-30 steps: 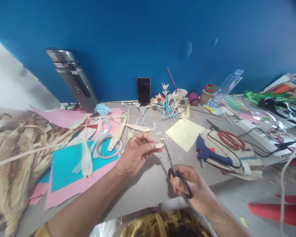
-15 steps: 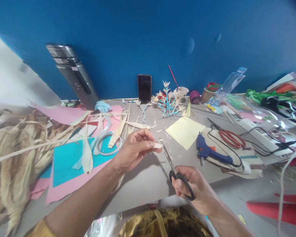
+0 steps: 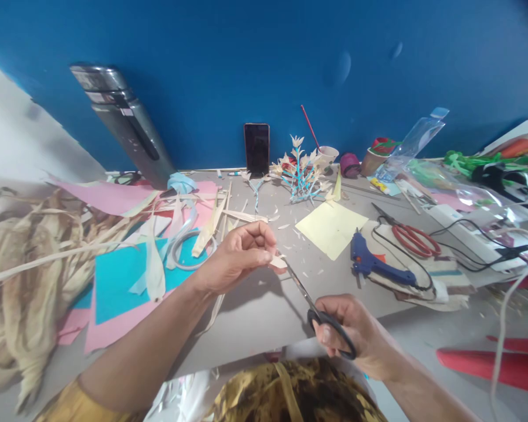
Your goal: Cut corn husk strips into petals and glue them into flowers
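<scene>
My left hand (image 3: 242,255) pinches a small cream-coloured piece of husk (image 3: 278,262) between thumb and fingers, above the grey table. In my right hand (image 3: 345,331) is a pair of black-handled scissors (image 3: 307,298), fingers wrapped round the handles. Their blade tips meet the edge of the husk piece; whether the blades are fully closed is too small to tell. Small pale scraps lie on the table beyond. Behind them stands a branching ornament (image 3: 300,176) with blue stems and pale husk petals, beside a small blue-stemmed sprig (image 3: 257,190).
A blue glue gun (image 3: 378,265) and red-handled scissors (image 3: 416,239) lie at the right. Yellow paper (image 3: 332,227) is at centre right. Blue paper (image 3: 118,287), a tape roll (image 3: 176,256) and dried husks (image 3: 24,281) are at the left. A phone (image 3: 256,149) leans on the wall.
The scissors and my right hand have shifted slightly right and down in view. My left hand has moved slightly left and up, and the husk piece looks shorter and differently angled.
</scene>
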`<state>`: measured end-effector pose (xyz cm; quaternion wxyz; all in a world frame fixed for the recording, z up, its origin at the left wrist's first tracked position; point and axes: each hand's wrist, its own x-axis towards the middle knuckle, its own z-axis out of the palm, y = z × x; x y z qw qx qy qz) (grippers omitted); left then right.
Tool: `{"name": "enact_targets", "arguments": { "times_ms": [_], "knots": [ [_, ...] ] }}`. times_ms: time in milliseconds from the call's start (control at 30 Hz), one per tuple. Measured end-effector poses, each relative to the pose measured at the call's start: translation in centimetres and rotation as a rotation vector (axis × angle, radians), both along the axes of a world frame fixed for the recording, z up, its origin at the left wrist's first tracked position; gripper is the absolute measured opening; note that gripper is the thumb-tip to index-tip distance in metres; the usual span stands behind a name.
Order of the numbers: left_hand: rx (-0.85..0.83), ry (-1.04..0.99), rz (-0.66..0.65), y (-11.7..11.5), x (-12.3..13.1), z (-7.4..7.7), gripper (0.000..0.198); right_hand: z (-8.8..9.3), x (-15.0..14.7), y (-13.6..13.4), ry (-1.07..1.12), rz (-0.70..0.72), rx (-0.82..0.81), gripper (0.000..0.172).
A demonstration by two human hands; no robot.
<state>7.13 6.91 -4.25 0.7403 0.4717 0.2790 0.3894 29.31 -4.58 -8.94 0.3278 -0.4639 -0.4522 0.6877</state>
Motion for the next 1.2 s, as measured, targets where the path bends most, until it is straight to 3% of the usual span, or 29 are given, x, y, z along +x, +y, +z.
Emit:
{"name": "enact_targets", "arguments": {
  "times_ms": [233,367,800,1200],
  "knots": [
    [0.016,0.0,-0.053,0.2,-0.2,-0.4,0.022,0.6,0.8,0.0,0.001,0.079,-0.049,0.051],
    [0.015,0.011,-0.103,0.1,-0.1,-0.6,0.023,1.2,1.3,0.1,0.01,0.143,-0.066,0.058],
    [0.014,0.076,-0.139,0.0,-0.3,-0.6,0.026,0.4,1.5,0.1,-0.047,0.15,-0.073,0.06],
    [0.001,0.069,-0.154,-0.1,-0.2,-0.5,0.027,1.0,1.2,0.2,-0.07,0.155,-0.059,0.059]
  ]
}}
